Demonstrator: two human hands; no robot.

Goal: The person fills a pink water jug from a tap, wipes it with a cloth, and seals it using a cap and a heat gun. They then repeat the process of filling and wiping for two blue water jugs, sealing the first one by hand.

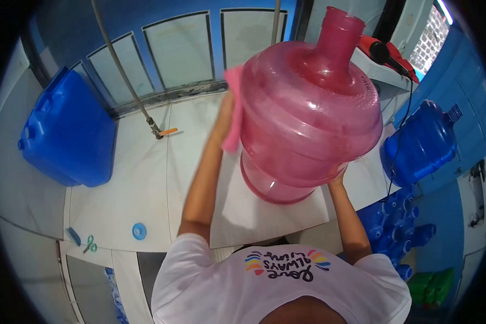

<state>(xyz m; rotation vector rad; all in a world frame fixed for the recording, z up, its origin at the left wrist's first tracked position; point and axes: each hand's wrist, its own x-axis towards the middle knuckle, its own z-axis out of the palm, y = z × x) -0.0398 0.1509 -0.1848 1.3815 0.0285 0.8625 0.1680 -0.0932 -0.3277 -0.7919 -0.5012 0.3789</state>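
A large pink translucent water jug point(308, 108) stands on the white counter, its open neck up and leaning toward the upper right. My left hand point(227, 116) presses a pink cloth point(234, 108) against the jug's left side, the fingers mostly behind the cloth. On the lower right of the jug, my right hand point(338, 175) supports it; the jug covers most of its fingers.
A blue jerrycan point(73, 129) stands on the counter point(140, 194) at the left. An orange-handled valve point(168, 131) tops a pipe nearby. A blue cap point(139, 231) and green-handled scissors point(92, 244) lie near the front edge. Blue water jugs point(421, 143) and a heat gun point(383, 54) are right.
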